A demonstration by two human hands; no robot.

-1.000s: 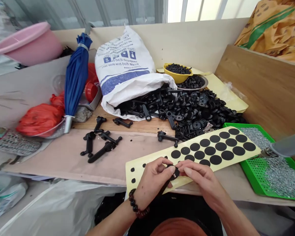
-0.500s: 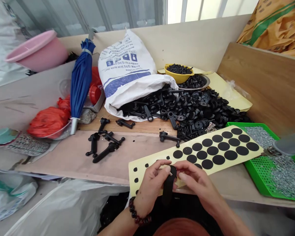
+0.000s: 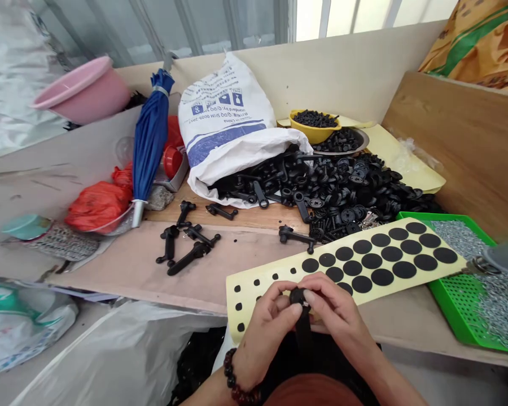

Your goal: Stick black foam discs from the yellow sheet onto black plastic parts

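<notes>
Both hands are closed on one black plastic crank handle (image 3: pixel 303 330), just in front of the table edge. My left hand (image 3: pixel 265 327), with a dark bead bracelet at the wrist, pinches its round end from the left. My right hand (image 3: pixel 336 316) grips the same end from the right, its thumb pressed near a small shiny metal bit. The handle's arm points down towards my body. Behind the fingers lies a pale yellow sheet (image 3: pixel 262 273) with rows of black round stickers (image 3: pixel 371 261). Several similar black handles (image 3: pixel 189 258) lie on the table to the left.
A white sack (image 3: pixel 228 113) spills black parts (image 3: pixel 347 180) across the back. Behind them stands a yellow bowl (image 3: pixel 315 132). At right, green trays (image 3: pixel 452 316) hold small metal pieces beside a grey tool (image 3: pixel 503 260). A blue umbrella (image 3: pixel 150 141) leans at left near a red bag (image 3: pixel 97 208).
My right thumb has moved onto the handle's round end beside the metal bit. The round end is turned and more covered by fingers. The whole view has shifted slightly.
</notes>
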